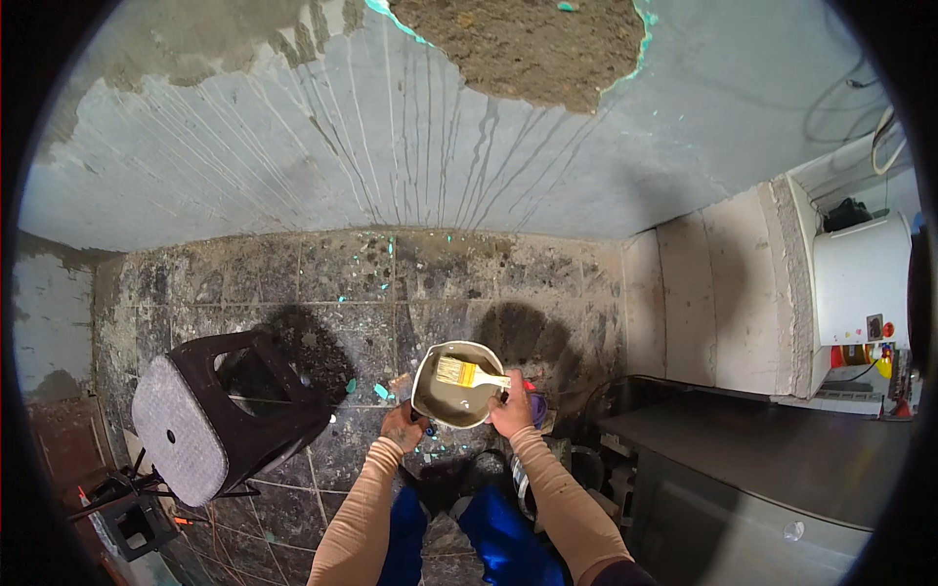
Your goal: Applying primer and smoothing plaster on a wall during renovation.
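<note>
A pale-rimmed pot (451,411) with greyish-brown contents is held in front of me over the floor. Across its opening lies a flat paintbrush (470,375) with light bristles, a yellow band and a whitish handle. The brush's handle end reaches the pot's right rim, beside my right thumb. My left hand (405,428) is closed at the pot's lower left side, by a dark handle-like part. Closed on the right side of the pot is my right hand (510,412); whether its fingers also press the brush handle cannot be made out.
Ahead stands a grey wall (547,176) with wet drips and a rough bare patch (532,49). A dark stool (264,391) with a grey top lies tipped at left. Green chips (382,391) litter the dirty tiles. A dark counter (762,459) is at right.
</note>
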Motion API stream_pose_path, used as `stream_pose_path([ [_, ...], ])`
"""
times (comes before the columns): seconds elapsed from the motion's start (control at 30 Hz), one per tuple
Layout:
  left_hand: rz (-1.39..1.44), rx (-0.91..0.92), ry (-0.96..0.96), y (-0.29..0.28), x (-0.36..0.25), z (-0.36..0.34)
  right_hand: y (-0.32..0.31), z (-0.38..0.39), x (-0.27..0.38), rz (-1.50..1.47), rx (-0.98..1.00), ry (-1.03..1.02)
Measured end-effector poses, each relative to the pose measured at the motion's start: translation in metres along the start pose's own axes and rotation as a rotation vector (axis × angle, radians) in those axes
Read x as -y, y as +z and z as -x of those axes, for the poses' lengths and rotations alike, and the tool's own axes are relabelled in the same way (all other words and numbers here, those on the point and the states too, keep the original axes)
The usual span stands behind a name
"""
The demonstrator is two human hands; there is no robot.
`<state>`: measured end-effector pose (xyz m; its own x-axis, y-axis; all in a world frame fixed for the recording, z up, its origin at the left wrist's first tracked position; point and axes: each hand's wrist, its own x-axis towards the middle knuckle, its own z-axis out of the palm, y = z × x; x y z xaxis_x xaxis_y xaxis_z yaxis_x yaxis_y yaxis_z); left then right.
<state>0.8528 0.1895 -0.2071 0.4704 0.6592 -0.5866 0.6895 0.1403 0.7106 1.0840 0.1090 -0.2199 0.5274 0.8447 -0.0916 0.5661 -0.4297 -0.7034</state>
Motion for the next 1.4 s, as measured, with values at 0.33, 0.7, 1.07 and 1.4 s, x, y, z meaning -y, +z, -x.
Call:
stream_pose_path([
  [0.33, -0.064, -0.360, 0.028, -0.055, -0.076, 0.046, -0.091, -0.022, 0.163, 0.052, -0.035, -0.251],
  [0.7, -0.010, -0.454, 0.052, -0.066, -0.149, 0.042, -0.124, -0.083, 0.185, -0.313, 0.086, -0.182],
  [1.07, 0.092, -0.421, -0.014, -0.086, -0.229, 0.031, -0.246, -0.145, 0.229, -0.584, 0.231, -0.286],
  [1.4, 0.061, -0.388, 0.009, -0.086, -0.251, 0.016, -0.314, -0.326, 0.312, 0.248, 0.123, -1.083],
])
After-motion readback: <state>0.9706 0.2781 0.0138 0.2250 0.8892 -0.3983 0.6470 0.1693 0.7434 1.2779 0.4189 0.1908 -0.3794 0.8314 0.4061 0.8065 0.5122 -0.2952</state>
